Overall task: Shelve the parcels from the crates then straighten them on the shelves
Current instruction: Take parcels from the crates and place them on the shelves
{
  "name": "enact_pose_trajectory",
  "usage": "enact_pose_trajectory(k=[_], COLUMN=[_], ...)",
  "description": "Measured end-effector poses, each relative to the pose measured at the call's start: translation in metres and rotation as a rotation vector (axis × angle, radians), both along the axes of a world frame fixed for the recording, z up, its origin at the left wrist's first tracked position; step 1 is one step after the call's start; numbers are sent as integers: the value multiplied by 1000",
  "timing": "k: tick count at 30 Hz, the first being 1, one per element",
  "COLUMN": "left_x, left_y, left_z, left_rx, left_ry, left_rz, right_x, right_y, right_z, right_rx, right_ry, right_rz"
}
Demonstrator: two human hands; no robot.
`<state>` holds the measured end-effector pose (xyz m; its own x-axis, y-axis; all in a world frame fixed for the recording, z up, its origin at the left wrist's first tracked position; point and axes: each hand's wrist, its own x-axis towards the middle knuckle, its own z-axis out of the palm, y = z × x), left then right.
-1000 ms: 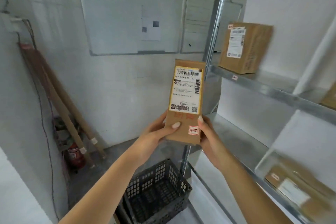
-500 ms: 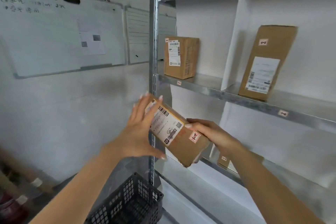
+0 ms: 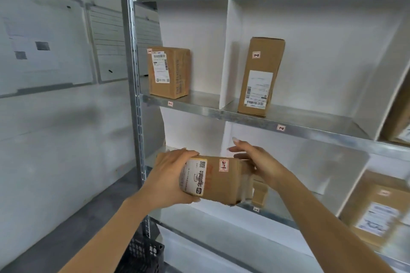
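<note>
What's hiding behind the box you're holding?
A brown parcel peeks out behind the box. The box and the right hand cover the rest of it.

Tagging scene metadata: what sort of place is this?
Probably a parcel storeroom or pickup depot: metal shelving split by white dividers into bays with number tags, labelled cardboard parcels standing in them, and a whiteboard on the wall. The left hand grips a tagged parcel.

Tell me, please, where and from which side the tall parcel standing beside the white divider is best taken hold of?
Grip the tall parcel across its two narrow sides, about mid-height, coming from the open front of the shelf. It stands upright on end, label facing out; the white divider sits close on its left.
</note>
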<state>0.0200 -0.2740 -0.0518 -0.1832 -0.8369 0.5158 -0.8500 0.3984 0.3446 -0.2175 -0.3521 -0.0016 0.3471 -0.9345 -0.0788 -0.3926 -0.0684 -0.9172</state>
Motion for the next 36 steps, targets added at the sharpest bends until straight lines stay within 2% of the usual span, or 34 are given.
enact_pose_trajectory(k=[2,5,7,9,16,20,24,28,36], left_x=[-11,-26,-39,-52,-113,-162,-215,-271,-402], left_y=[-4,-13,-18,-24,-36,-36,-26,-12,18], left_z=[-5,-9,-9,-8,1,9,21,34,44], left_rx=[35,101,152,168,204,234,333,385,473], left_ry=[127,434,595,680,760,766,729,700,577], left_rz=[-1,1,-2,-8,1,-104,-312,-439,-564], right_x=[-14,-33,-45,-52,-70,-94,-136,-195,-328], right_y=[1,10,17,25,55,75,89,102,143], right_z=[-4,-10,-18,-23,-23,-16,-7,-9,-17], right_rx=[37,106,105,42,-222,-344,-441,-479,-457], right_ry=[-121,-324,-398,-387,-350,-388,-442,-448,-473], right_rz=[-110,-190,-167,-111,-136,-178,-287,-342,-518])
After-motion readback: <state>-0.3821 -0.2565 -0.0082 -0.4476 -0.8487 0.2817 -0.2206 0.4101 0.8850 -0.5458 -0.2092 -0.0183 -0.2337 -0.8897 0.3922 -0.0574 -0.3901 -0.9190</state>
